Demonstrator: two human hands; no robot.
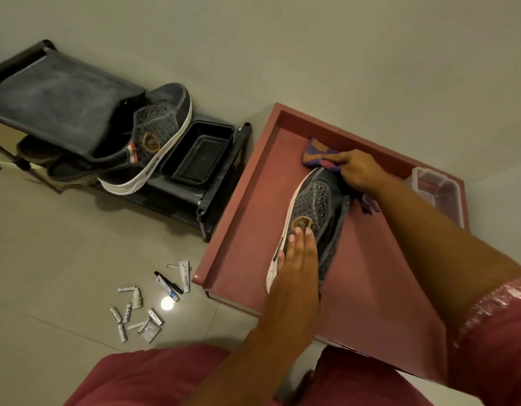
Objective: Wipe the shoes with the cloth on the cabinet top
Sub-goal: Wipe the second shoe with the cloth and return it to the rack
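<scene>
On the pink cabinet top (370, 288), a dark grey shoe (318, 206) lay on its side, its white sole facing the left rim and its laceless eyelets turned upward. Its long axis ran from the near edge of the top toward the far wall, leaning slightly right, with the toe at the far end and the heel nearest the person. The left hand (294, 259) rested flat over the heel half of the shoe, fingers straight and together, fingertips reaching a gold badge (302, 222) on the shoe's side. The right hand (359, 171) gripped a purple and orange cloth (319, 152) against the toe end, fingers curled around the bunched fabric; part of the cloth spilled out beyond the toe and another fold showed under the wrist. A clear plastic box (438, 191) sat in the far right corner of the cabinet top, well apart from the shoe.

Left of the cabinet, the matching second shoe (148, 142) leaned on a dark shoe rack (63, 101), toe pointing up and away, beside a black tray (199, 153). Small tubes and sachets (142, 312) lay scattered on the tiled floor (63, 259) near the cabinet's front corner.
</scene>
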